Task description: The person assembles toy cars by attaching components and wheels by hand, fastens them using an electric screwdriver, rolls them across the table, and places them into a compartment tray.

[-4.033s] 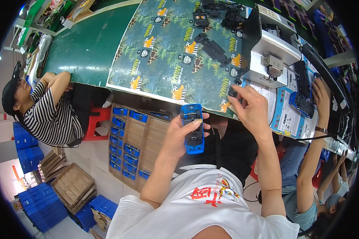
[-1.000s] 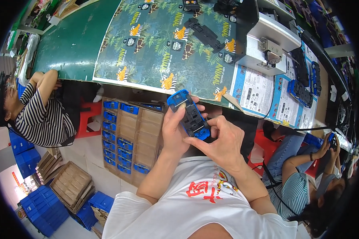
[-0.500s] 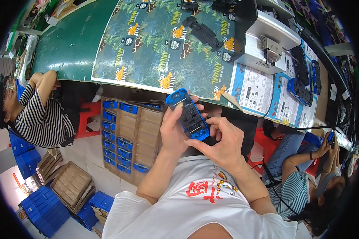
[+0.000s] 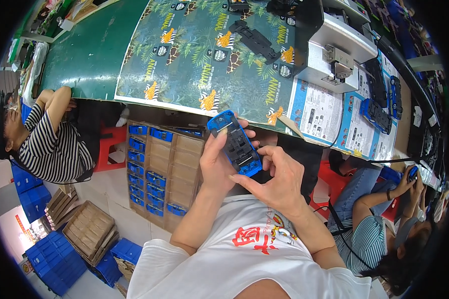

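Note:
A blue toy car [image 4: 242,148] is turned underside up in front of my chest, so its black chassis faces me. My left hand [image 4: 215,162] wraps round its left side, with the thumb lying over the upper part and fingertips showing past the right edge. At the car's lower end, my right hand [image 4: 283,177] has its thumb along the near edge and its curled fingers against the right side. The parts of the car under my fingers are hidden.
The table carries a black chassis part [image 4: 254,41], a silver metal fixture [image 4: 336,60] and blue-black car parts [image 4: 376,114]. Beneath its edge stands a compartmented cardboard tray [image 4: 182,172] with blue car bodies. Co-workers sit at left and right. Blue crates [image 4: 55,261] stand at lower left.
My hands and the toy car stay practically as they were. The hands of the person at right have shifted slightly.

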`<control>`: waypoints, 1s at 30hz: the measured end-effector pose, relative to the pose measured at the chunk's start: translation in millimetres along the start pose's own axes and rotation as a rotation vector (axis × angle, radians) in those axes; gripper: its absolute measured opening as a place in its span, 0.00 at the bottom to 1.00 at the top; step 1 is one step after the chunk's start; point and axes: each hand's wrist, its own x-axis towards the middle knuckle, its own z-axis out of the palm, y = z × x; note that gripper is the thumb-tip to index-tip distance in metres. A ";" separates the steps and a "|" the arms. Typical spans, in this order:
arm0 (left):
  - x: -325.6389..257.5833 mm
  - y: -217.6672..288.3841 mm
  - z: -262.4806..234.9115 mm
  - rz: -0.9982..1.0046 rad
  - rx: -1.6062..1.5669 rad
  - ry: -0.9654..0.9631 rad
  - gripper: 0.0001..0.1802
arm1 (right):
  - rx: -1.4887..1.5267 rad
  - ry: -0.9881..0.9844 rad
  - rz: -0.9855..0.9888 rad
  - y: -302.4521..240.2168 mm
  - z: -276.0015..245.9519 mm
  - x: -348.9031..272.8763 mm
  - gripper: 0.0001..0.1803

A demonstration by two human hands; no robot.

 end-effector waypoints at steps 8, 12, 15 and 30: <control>-1.3 1.7 5.0 0.023 -0.020 0.009 0.28 | 0.006 0.014 -0.029 0.5 -0.1 0.2 0.37; -0.7 1.8 5.3 0.015 -0.033 -0.010 0.28 | 0.021 -0.008 -0.033 2.7 -6.7 -2.0 0.36; -1.4 3.7 7.8 0.017 -0.020 -0.012 0.27 | 0.076 -0.006 -0.041 6.6 -12.4 -3.9 0.37; -4.6 7.9 10.9 0.014 -0.067 -0.001 0.20 | 0.199 0.260 -0.075 22.8 -32.0 35.9 0.08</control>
